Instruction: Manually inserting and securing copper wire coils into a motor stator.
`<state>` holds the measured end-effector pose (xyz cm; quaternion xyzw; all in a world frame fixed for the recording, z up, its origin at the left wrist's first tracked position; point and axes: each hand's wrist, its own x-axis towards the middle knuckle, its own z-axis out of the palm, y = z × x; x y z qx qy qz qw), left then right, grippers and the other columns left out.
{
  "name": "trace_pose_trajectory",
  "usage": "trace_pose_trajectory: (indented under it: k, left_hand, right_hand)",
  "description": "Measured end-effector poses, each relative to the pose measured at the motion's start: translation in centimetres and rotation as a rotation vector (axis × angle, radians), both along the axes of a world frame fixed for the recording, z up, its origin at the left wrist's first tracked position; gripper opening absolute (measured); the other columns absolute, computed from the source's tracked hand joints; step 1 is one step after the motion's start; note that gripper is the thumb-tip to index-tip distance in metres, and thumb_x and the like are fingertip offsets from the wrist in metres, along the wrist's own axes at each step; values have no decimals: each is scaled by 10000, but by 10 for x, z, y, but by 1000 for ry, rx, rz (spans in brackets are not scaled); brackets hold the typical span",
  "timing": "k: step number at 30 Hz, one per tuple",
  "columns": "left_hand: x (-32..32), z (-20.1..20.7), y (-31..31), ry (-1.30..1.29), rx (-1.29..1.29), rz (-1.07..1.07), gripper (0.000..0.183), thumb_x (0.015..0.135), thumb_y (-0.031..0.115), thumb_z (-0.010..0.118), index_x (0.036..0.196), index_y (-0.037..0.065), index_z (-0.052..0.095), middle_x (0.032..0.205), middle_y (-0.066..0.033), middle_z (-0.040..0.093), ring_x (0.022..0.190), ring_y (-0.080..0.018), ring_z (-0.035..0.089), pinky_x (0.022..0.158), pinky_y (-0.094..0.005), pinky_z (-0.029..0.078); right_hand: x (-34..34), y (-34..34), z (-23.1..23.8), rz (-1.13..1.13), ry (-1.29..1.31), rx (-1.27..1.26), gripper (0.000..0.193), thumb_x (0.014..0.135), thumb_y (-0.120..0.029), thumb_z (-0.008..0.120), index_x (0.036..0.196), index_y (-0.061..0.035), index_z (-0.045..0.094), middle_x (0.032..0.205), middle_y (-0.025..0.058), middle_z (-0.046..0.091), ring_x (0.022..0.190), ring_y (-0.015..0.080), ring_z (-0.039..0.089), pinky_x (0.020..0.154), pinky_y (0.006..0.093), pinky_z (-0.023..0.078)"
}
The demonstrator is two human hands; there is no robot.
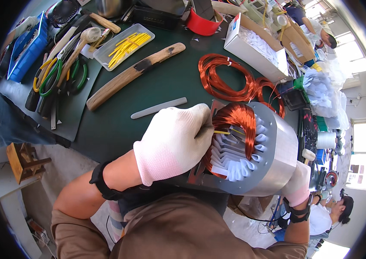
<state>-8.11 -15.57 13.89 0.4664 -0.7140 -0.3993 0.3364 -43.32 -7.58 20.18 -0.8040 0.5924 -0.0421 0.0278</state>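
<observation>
A motor stator (280,149) with a silvery metal shell lies on its side before me, its open end toward my left hand. White paper slot liners (232,166) ring its bore, and a thick bundle of copper wire (245,121) arches out at the top. My left hand (176,140), in a white glove, is closed at the bore's edge and pinches a thin yellow strip (221,132) that points into the bore. My gloved right hand (296,185) rests against the stator's far right end; its fingers are hidden there.
Beyond the stator lie coils of copper wire (226,80), a grey flat stick (159,108), a wooden stick (135,75) and a clear tray (101,56) of yellow strips. Scissors (51,77) and mallets sit at left, a white box (256,47) at back right. Other people work at right.
</observation>
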Motion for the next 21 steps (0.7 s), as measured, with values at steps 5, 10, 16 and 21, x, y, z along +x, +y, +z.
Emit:
trace_pose_trajectory:
  k: [5,10,16,21]
  left_hand:
    - [3,3,-8,14,84,-36,90,885,48,684,903,-41,684,792,-197,691,703,-275,702,680,-363,555]
    - [2,6,-3,1,116,-9,95,885,53,684,901,-41,686,799,-205,685,705,-290,699,679,-364,551]
    - [-4,6,-2,-34,64,17,96,901,59,680,913,-34,665,812,-206,681,724,-320,696,689,-382,551]
    - [-5,-1,-3,-77,-10,7,115,906,95,702,908,-13,661,784,-189,667,733,-342,691,681,-393,542]
  right_hand:
    - [8,-1,8,-30,14,12,110,774,-29,682,868,-5,631,727,203,611,685,425,637,619,461,494]
    - [10,-2,13,-36,-8,34,123,809,-70,714,889,-5,646,748,203,642,699,419,655,631,446,509]
    - [11,-4,18,-39,-68,58,115,807,-50,696,892,9,646,747,214,634,699,426,650,630,438,500]
    - [12,-7,20,-18,-16,57,121,782,-28,663,896,9,644,734,216,617,694,439,636,621,442,491]
